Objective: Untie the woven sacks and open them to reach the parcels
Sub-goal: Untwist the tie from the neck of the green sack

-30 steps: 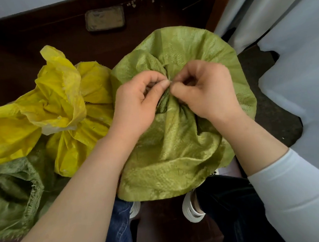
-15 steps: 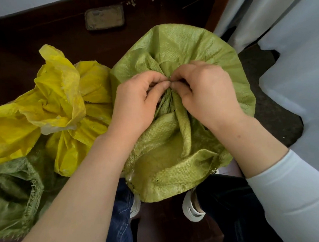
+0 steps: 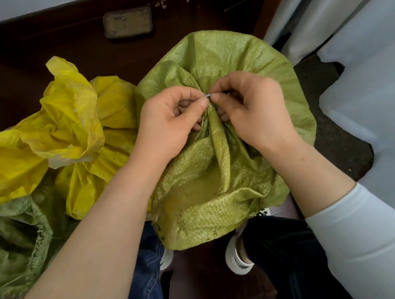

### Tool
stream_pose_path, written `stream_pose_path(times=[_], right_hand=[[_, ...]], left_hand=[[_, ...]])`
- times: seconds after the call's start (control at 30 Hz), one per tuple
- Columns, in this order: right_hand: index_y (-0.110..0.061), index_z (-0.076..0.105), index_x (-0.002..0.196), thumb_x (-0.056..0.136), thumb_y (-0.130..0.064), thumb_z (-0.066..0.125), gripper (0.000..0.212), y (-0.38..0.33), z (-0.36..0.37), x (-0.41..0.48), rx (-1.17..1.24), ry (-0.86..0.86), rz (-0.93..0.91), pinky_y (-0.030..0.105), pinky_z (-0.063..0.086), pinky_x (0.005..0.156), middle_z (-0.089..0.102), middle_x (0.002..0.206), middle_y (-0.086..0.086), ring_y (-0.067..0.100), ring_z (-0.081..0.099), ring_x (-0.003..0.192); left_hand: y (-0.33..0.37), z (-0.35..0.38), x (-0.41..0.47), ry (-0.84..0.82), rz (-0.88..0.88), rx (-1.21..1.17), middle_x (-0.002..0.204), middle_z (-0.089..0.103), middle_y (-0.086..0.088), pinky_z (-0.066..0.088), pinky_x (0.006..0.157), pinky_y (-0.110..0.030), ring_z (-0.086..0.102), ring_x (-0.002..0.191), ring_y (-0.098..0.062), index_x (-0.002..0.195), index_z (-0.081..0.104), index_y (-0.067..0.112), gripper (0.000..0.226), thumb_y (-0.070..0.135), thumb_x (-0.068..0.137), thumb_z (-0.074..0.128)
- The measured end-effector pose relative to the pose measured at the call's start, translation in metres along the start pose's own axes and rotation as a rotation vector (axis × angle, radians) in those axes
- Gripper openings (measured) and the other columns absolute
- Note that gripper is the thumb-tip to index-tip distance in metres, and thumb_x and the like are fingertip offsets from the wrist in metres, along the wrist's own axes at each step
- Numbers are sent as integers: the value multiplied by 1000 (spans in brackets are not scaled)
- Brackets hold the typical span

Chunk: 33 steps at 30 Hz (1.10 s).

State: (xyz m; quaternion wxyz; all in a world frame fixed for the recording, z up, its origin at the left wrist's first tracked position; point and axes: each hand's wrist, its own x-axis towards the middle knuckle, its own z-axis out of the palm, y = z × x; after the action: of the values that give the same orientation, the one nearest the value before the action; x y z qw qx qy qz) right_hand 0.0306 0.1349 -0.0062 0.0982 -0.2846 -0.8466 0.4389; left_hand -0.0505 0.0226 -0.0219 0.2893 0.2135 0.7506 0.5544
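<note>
A light green woven sack stands upright in front of me, its neck bunched and tied. My left hand and my right hand meet at the knot, thumbs and forefingers pinching a thin whitish tie. The loose sack mouth flops toward me below the knot. No parcel is visible; the sack's inside is hidden.
A yellow woven sack leans against the green one on the left. A darker green sack lies open at the lower left. White sacks or sheets fill the right. A dark wooden surface with a metal plate lies behind. My shoes show below.
The folded-over sack mouth has dropped toward me and spread. Both hands' fingertips have shifted onto the whitish tie at the knot, which now shows between them.
</note>
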Motion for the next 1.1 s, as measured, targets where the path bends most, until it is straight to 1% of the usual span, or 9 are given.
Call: stream_pose_path(times=[0.1, 0.17, 0.27, 0.33, 0.5, 0.7, 0.9, 1.03, 1.1], right_hand=[[-11, 65, 96, 89, -14, 57, 11, -1, 1, 0, -63, 8, -72, 44, 54, 75, 63, 86, 1, 22, 63, 80], [-11, 65, 94, 90, -13, 57, 9, -2, 2, 0, -54, 8, -71, 37, 55, 73, 62, 82, -2, 16, 62, 75], [-10, 62, 84, 90, -5, 56, 10, -4, 2, 0, 386, -4, 176, 18, 52, 57, 59, 67, -4, 3, 57, 56], [-9, 62, 82, 89, -2, 57, 12, -4, -1, 2, 577, -16, 275, 14, 49, 52, 59, 64, 0, 2, 56, 51], [-16, 65, 105, 86, -9, 64, 20, 0, -4, 4, 303, 2, 51, 21, 57, 60, 66, 77, -2, 6, 65, 60], [-10, 68, 98, 89, -21, 53, 20, 0, -3, 1, -111, 70, -201, 45, 55, 66, 68, 84, 6, 25, 65, 72], [-15, 62, 88, 90, -7, 58, 9, 1, -5, 4, 263, 33, 54, 22, 55, 55, 60, 62, -5, 5, 63, 53], [-19, 62, 114, 90, -11, 58, 25, 2, -7, 3, 193, -2, -5, 23, 57, 58, 65, 70, 1, 8, 65, 56], [-19, 63, 112, 91, -16, 57, 23, 2, -7, 2, 136, 23, -59, 30, 59, 58, 65, 68, 1, 9, 66, 55]], left_hand=[[0, -1, 0, 29, 36, 19, 73, 61, 5, 50, 54, -17, 55, 57, -3, 83, 62, 23, 18, 5, 84, 65], [0, 1, 0, 76, 62, 31, 71, 61, 7, 49, 55, -17, 55, 58, -4, 83, 62, 25, 17, 9, 85, 65], [2, 2, -1, 134, 75, -3, 72, 62, 5, 48, 55, -16, 55, 60, -5, 83, 62, 24, 14, 10, 85, 65], [3, 2, -1, 144, 71, -16, 72, 62, 4, 47, 55, -15, 56, 60, -4, 82, 63, 23, 14, 9, 85, 65], [5, 1, -1, 141, 63, -7, 70, 62, 5, 47, 53, -14, 57, 57, -1, 84, 64, 20, 10, 9, 85, 66], [2, 4, -1, 141, 109, 46, 70, 60, 10, 47, 52, -15, 55, 56, -1, 85, 61, 25, 12, 13, 86, 65], [-1, 5, 1, 153, 116, 65, 71, 59, 12, 49, 56, -20, 53, 56, 1, 82, 57, 30, 15, 17, 87, 63], [-2, 5, 1, 139, 115, 107, 70, 59, 13, 50, 55, -21, 53, 53, 0, 82, 57, 30, 16, 17, 87, 63], [-2, 5, 1, 138, 121, 125, 69, 58, 13, 48, 55, -21, 53, 52, 0, 82, 57, 31, 16, 17, 87, 63]])
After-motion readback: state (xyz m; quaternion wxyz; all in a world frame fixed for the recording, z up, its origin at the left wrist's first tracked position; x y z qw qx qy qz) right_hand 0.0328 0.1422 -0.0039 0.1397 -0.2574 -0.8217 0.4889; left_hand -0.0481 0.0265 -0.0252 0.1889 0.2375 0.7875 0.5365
